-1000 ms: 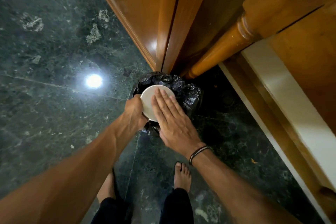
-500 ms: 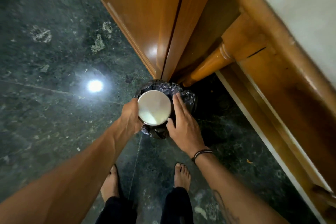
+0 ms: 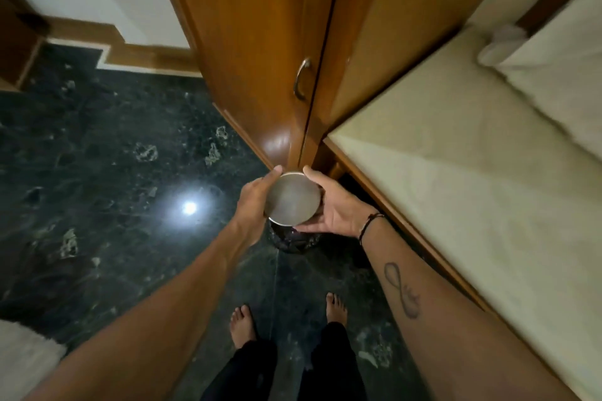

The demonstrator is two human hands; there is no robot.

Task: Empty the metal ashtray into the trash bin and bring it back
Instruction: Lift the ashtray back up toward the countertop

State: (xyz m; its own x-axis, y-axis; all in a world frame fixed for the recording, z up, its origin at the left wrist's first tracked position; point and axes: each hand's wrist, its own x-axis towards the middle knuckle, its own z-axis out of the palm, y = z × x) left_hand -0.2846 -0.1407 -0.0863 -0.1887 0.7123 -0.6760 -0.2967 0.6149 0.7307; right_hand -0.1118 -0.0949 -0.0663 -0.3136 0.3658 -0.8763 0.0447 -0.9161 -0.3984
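The round metal ashtray (image 3: 292,198) is upside down, its flat silver base facing me, held between both hands above the trash bin. My left hand (image 3: 253,197) grips its left rim. My right hand (image 3: 335,210) cups its right side and underside, palm up, thumb on the top edge. The trash bin (image 3: 293,241), lined with a black bag, stands on the floor right below; only its near rim shows beneath the ashtray.
A wooden wardrobe (image 3: 260,42) with a metal handle (image 3: 301,78) stands just behind the bin. A bed with a cream mattress (image 3: 472,172) and wooden frame runs along the right. The floor is dark green marble (image 3: 97,172). My bare feet are below.
My right hand left the ashtray's base and moved to cup its right side. The ashtray has risen above the bin, and my view has lifted higher.
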